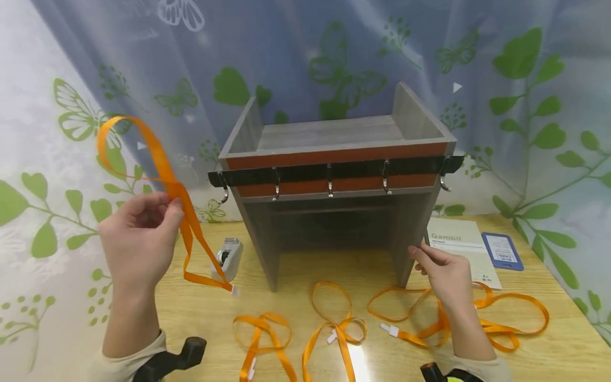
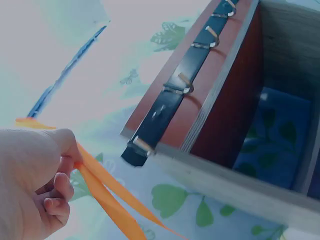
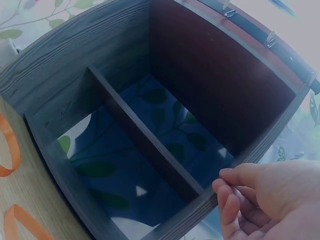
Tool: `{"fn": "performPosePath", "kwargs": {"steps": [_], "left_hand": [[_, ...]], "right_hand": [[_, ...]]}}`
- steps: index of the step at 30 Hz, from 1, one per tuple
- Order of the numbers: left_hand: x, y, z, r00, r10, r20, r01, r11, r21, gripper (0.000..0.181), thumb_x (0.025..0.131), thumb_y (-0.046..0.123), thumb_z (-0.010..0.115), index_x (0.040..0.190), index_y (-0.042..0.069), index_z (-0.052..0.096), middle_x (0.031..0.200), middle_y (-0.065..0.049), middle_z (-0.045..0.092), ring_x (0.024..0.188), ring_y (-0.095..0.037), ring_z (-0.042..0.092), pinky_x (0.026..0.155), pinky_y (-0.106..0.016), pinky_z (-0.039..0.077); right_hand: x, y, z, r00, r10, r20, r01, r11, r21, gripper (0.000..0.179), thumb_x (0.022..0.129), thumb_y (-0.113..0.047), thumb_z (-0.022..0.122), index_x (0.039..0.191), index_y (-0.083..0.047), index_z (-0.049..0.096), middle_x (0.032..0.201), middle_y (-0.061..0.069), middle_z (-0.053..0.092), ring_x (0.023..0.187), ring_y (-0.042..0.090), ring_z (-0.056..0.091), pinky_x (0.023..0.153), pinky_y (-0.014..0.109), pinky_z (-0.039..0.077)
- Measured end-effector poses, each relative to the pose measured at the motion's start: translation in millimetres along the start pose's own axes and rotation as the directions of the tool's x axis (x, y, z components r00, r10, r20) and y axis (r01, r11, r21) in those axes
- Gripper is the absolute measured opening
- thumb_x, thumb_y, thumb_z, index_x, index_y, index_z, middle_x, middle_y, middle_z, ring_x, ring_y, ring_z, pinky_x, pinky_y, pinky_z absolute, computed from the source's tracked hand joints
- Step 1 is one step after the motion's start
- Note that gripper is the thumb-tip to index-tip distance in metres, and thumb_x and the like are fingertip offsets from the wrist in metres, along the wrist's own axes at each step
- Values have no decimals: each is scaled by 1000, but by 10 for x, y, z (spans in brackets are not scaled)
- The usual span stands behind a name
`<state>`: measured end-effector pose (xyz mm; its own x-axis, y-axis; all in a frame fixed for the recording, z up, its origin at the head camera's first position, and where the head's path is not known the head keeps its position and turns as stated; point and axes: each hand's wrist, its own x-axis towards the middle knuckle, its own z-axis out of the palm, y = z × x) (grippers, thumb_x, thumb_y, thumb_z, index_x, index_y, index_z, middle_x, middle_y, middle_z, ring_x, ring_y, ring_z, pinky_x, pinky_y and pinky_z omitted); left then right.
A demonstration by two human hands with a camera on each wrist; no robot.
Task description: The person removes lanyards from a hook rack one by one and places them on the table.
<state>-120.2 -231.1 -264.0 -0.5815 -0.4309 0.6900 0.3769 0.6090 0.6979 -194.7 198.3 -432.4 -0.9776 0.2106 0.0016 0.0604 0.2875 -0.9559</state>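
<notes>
My left hand [image 1: 143,233] pinches an orange lanyard [image 1: 164,167] between thumb and fingers, raised left of the wooden shelf. Its loop arches above the hand, and the strap hangs down to a white clip [image 1: 235,290]. In the left wrist view, two strands of the lanyard [image 2: 107,197] run down from the fingers. The grey shelf [image 1: 334,148] has a red-brown front panel and a black rail [image 1: 305,172] with several silver hooks, all bare. My right hand [image 1: 446,270] is at the shelf's right side panel, fingers loosely curled, fingertips right at its edge [image 3: 200,205].
More orange lanyards lie on the table: one at left [image 1: 260,339], one in the middle [image 1: 341,329], others tangled [image 1: 515,323] around the right forearm. A tape dispenser [image 1: 229,260] stands left of the shelf. At right lie a notepad [image 1: 458,239] and a blue card holder [image 1: 502,250].
</notes>
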Motion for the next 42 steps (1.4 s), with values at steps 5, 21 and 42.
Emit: {"fn": "performPosePath", "kwargs": {"steps": [5, 21, 42], "left_hand": [[-71, -113, -127, 999, -20, 39, 18, 998, 64, 4, 83, -4, 69, 84, -4, 72, 63, 24, 59, 54, 3, 51, 52, -7, 43], [-694, -565, -274, 994, 47, 103, -64, 983, 169, 11, 76, -8, 74, 79, 2, 74, 64, 15, 58, 54, 4, 47, 51, -8, 40], [-1775, -1430, -85, 829, -517, 213, 425, 831, 360, 4, 84, 3, 75, 87, 5, 74, 74, -3, 68, 61, -1, 60, 57, -17, 53]], "right_hand": [[10, -4, -34, 1000, -2, -17, 1, 1000, -20, 53, 88, -47, 73, 125, -9, 70, 78, -13, 75, 71, 4, 65, 69, 17, 54], [-12, 39, -15, 1000, 11, -1, -11, 1000, 19, 55, 88, -45, 74, 127, -6, 69, 81, -13, 76, 71, 5, 66, 70, 18, 55], [-40, 24, 21, 1000, -8, -17, 8, 1000, 5, 54, 88, -46, 73, 127, -8, 69, 82, -14, 77, 70, 3, 66, 69, 17, 55]]}}
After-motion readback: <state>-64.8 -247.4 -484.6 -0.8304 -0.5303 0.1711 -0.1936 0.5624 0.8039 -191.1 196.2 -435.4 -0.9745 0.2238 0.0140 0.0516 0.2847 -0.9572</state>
